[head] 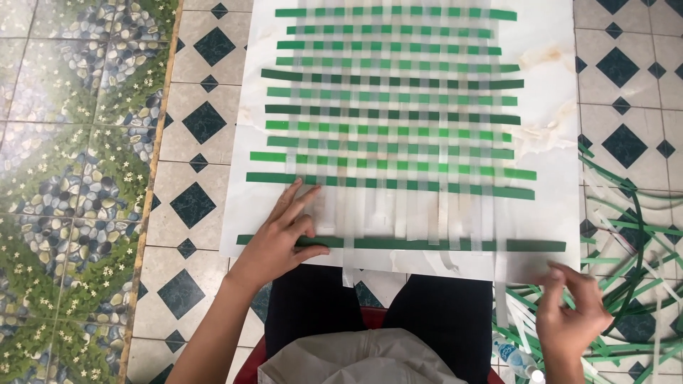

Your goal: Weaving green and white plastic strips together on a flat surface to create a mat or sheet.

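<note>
The left hand lies flat on the white board, fingers spread and pointing up and to the right. Its thumb and lower fingers press on the left end of a dark green strip, the lowest one in the weave. The hand grips nothing; it pins the strip down under open fingers.

That strip runs straight across, left to right, parallel to the near edge of the board and close to it. It passes over and under the loose ends of the pale strips, which hang down toward the person. Its long axis is crosswise to those pale strips. It sits well apart from the next green strip above, with bare pale ends between them.

The woven mat fills the board above, rows of green in several shades crossing the pale uprights.

The right hand is off the board, below its right corner and over a loose pile of strips on the tiled floor. It is blurred. The fingers look curled and half open, but I cannot tell whether they hold a strip.

So the left hand is on the strip, at its left end, and the strip stretches away from it to the right. The right end lies just above and left of the right hand, near but not touching. The person's dark trousers show under the board's near edge.
</note>
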